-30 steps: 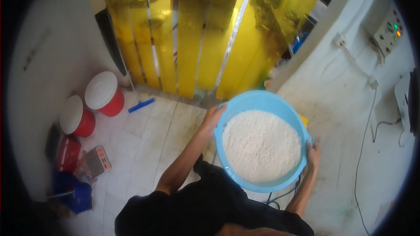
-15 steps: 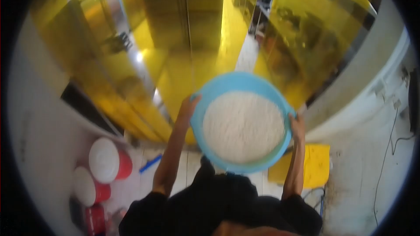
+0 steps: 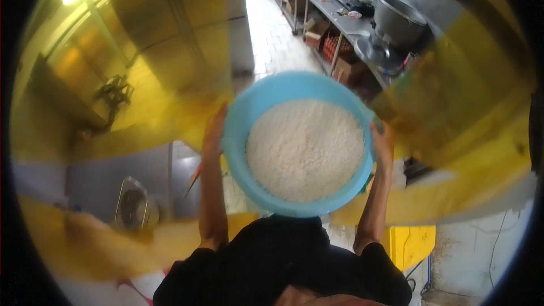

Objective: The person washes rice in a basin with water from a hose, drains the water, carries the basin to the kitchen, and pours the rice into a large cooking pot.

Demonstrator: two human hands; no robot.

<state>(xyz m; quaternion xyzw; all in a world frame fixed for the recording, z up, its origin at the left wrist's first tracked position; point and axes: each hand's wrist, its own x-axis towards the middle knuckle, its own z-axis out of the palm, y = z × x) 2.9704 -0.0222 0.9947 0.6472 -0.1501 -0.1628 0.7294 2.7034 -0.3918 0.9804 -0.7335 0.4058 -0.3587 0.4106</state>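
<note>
A round light-blue basin (image 3: 266, 88) is held out in front of my body, with white grain (image 3: 306, 150) that looks like rice filling much of it. My left hand (image 3: 215, 130) grips the basin's left rim, its fingers partly hidden behind the edge. On the right rim, my right hand (image 3: 382, 139) is closed round the edge with the thumb on top. Yellow see-through strips (image 3: 453, 96) hang on both sides of the basin, parted in the middle.
Beyond the strips, a metal counter (image 3: 340, 20) carries a large pot (image 3: 399, 20), with cardboard boxes (image 3: 348, 69) beneath. A tiled floor (image 3: 269, 37) runs along it. At left is a metal surface (image 3: 153, 173); at lower right, a yellow object (image 3: 412, 243).
The basin and both hands have moved left and up in view. The yellow strips, closed ahead before, are now parted around me. The red buckets have left the view, and the counter shows plainly.
</note>
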